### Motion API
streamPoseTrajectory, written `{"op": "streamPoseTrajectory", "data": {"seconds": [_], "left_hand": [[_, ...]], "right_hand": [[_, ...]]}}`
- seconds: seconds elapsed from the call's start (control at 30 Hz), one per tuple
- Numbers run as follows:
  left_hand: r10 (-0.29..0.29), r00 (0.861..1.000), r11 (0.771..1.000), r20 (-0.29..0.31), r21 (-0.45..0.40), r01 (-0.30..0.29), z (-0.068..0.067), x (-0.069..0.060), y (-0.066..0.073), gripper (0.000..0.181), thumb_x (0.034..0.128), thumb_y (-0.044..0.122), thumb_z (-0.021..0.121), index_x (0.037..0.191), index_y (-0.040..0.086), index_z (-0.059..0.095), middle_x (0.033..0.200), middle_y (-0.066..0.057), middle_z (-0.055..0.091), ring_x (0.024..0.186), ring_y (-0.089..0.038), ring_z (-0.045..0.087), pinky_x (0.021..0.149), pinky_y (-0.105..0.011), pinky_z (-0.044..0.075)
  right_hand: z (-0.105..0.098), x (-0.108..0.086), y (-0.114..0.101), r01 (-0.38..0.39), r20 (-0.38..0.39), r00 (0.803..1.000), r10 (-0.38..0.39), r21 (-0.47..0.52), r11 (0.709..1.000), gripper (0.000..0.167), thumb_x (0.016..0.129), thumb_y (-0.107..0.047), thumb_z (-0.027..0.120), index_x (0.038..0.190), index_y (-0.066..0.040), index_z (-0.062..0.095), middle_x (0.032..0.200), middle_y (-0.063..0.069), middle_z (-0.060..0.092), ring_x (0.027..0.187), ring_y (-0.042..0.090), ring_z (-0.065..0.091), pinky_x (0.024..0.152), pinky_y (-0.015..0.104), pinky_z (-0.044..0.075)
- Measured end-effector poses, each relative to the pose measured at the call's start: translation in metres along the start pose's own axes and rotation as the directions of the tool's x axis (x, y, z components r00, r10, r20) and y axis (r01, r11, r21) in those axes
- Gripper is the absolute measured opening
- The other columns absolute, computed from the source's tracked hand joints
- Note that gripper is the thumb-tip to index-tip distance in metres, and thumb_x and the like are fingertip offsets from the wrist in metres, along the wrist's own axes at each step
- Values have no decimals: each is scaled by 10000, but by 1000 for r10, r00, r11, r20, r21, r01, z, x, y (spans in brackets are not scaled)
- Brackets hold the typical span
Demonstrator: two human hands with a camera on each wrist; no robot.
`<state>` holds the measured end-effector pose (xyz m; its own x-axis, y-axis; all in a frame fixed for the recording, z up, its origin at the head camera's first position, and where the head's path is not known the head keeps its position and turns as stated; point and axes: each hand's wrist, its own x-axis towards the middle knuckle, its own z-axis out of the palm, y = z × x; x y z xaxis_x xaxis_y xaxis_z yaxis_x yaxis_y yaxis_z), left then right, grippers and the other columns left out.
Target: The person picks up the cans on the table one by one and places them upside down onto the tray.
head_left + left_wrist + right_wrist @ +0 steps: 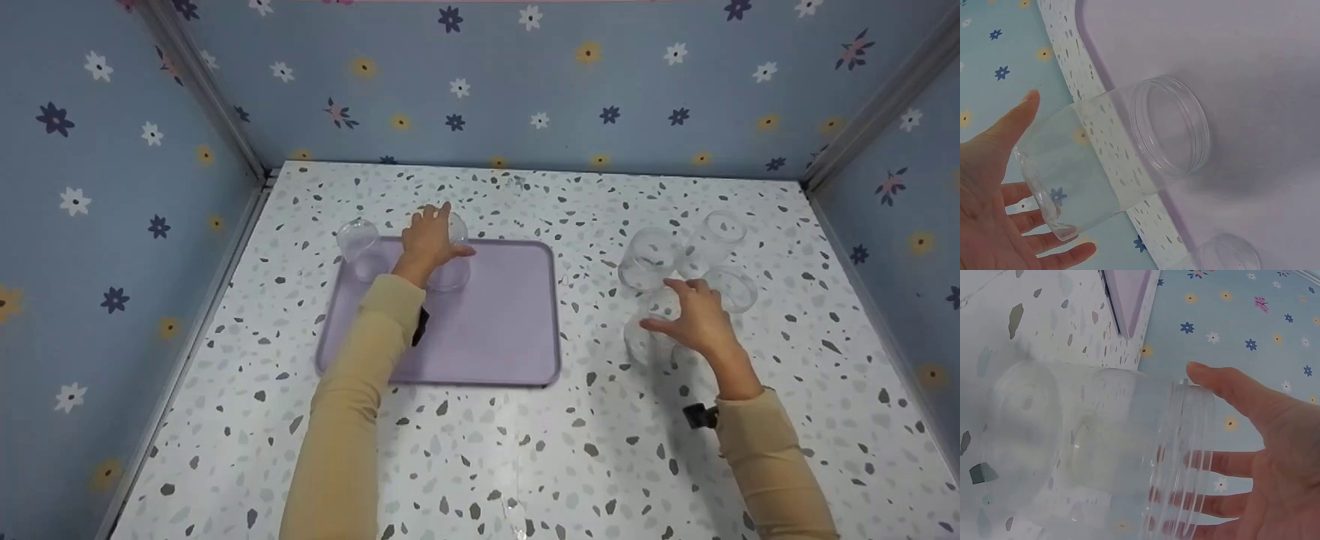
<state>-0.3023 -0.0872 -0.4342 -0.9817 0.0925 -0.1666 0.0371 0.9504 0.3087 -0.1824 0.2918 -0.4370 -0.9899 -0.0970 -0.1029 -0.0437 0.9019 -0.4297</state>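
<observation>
At the rear of a lilac tray, a clear plastic jar stands with its ringed mouth down. Around its upper end is my left hand, fingers spread; the left wrist view shows the thumb apart from the wall. A second clear jar stands at the tray's rear left corner. On the right side of the table, my right hand spreads round the ringed top of another clear jar, which stands on the tabletop. Its thumb lies at the rim, with fingers on the far side; contact is unclear.
Several more clear jars, among them one at the back and one farther right, stand close around my right hand. The speckled white table is bordered by flowered panels at the back and both sides.
</observation>
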Motion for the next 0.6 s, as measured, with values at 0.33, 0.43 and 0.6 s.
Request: {"op": "streamPoseTrajectory", "data": {"seconds": [0.33, 0.43, 0.6], "left_hand": [[9, 996, 997, -91, -75, -16, -2, -6, 3, 906, 758, 583, 559, 1396, 33, 225, 1402, -180, 240, 1246, -332, 267, 952, -457, 322], [-4, 993, 994, -122, -106, -9, -3, -8, 4, 866, 782, 574, 533, 1387, 26, 246, 1389, -175, 261, 1227, -325, 297, 938, -455, 337], [1, 987, 991, -158, -136, -23, -7, -13, 5, 804, 807, 523, 541, 1376, 22, 272, 1375, -173, 281, 1217, -323, 315, 933, -461, 336]], "right_hand": [[5, 0, -4, 77, -110, 991, -71, 54, 996, 757, 707, -364, 728, 1275, 28, 415, 1234, 345, 327, 1091, 528, 300, 816, 615, 323], [8, 0, -7, 108, -151, 984, -97, 66, 992, 752, 698, -359, 737, 1272, 16, 428, 1237, 332, 336, 1097, 518, 308, 825, 607, 322], [13, 2, -12, 150, -224, 967, -123, 107, 983, 729, 694, -327, 747, 1272, -5, 440, 1221, 289, 359, 1094, 480, 328, 832, 581, 329]]}}
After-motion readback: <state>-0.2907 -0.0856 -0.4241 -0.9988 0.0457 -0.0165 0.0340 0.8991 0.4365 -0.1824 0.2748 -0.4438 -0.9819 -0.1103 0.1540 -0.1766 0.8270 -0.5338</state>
